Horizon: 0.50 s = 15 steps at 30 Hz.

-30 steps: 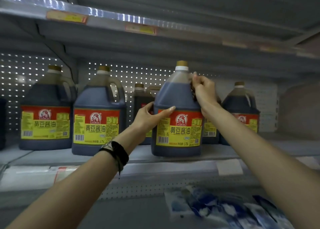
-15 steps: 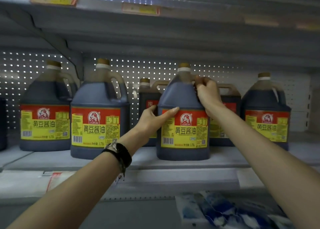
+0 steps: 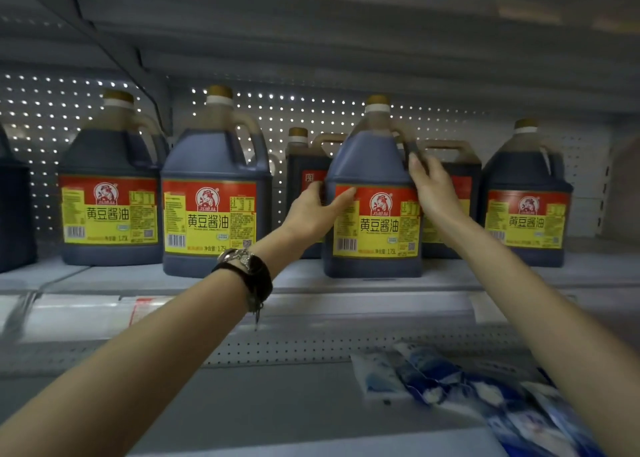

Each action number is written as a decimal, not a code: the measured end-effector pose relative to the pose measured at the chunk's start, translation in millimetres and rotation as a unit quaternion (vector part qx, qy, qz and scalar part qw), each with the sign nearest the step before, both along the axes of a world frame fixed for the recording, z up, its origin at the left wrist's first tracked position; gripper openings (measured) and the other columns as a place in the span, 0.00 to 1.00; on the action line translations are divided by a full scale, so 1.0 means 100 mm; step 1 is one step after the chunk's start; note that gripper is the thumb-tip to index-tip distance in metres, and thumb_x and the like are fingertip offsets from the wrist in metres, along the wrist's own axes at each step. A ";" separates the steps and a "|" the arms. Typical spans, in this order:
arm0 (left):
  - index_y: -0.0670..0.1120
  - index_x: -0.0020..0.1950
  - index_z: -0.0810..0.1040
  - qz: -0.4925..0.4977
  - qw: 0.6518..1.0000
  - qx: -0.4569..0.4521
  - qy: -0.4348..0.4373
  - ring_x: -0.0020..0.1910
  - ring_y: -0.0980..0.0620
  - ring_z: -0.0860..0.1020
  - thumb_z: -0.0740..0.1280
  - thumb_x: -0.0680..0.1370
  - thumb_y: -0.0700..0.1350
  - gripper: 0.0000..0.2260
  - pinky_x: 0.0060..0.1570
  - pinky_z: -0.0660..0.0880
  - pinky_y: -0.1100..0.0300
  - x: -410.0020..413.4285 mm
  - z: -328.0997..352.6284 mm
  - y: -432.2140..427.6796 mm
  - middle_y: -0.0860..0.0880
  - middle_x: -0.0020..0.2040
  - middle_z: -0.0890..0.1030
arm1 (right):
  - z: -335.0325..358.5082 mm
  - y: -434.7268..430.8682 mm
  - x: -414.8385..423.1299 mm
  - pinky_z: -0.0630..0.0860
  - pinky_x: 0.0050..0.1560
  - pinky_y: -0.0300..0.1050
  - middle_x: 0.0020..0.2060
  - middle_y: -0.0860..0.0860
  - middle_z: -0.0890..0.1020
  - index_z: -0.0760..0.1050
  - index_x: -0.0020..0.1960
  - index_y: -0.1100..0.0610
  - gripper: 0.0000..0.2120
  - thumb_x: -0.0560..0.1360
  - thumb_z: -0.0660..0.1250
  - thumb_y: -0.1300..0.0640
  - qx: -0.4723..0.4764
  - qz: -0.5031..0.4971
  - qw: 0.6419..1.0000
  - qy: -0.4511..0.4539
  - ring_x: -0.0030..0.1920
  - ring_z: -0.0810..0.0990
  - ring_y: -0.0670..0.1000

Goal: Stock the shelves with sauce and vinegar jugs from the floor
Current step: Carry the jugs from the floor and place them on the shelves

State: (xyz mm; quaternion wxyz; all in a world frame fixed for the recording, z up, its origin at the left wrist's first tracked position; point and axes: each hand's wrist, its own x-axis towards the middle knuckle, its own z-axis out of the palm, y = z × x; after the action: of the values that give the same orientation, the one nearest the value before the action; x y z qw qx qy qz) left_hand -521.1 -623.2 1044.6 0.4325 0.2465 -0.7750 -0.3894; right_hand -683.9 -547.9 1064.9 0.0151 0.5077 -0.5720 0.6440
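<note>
Now: soy sauce jug upright near front of shelf, 1 matching jug standing apart on its left. Left hand clasps jug's left side, thumb across label. Right hand fingers at handle; motion blur, cannot tell whether they grip.
</note>
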 end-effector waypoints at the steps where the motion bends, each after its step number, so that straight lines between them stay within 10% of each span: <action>1: 0.45 0.68 0.68 0.011 1.000 -0.024 -0.002 0.58 0.50 0.76 0.63 0.79 0.53 0.20 0.55 0.74 0.56 0.06 -0.01 0.02 0.49 0.60 0.77 | -0.09 0.07 0.01 0.73 0.53 0.40 0.59 0.49 0.72 0.63 0.70 0.53 0.19 0.81 0.53 0.48 0.002 -0.014 1.000 0.013 0.55 0.74 0.45; 6: 0.48 0.69 0.68 0.055 0.983 -0.173 0.007 0.55 0.55 0.76 0.61 0.81 0.49 0.18 0.54 0.75 0.58 0.48 -0.03 0.18 0.52 0.59 0.78 | -0.53 0.48 0.12 0.67 0.66 0.46 0.62 0.46 0.68 0.68 0.66 0.53 0.15 0.80 0.59 0.54 -0.024 -0.096 0.989 0.110 0.64 0.68 0.45; 15: 0.53 0.56 0.77 0.083 0.913 -0.384 -0.115 0.41 0.53 0.79 0.61 0.79 0.52 0.09 0.39 0.76 0.55 0.84 -0.35 0.75 0.58 0.42 0.79 | -1.00 1.31 0.68 0.69 0.52 0.34 0.47 0.42 0.79 0.77 0.52 0.52 0.07 0.79 0.61 0.57 0.084 -0.107 0.962 0.237 0.51 0.74 0.42</action>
State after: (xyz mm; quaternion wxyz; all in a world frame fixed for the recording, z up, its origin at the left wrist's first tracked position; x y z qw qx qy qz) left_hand -437.5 -548.1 1009.7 0.4328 0.1683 -0.8856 0.0061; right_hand -616.2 -416.9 965.1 0.1768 0.5809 -0.6551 0.4495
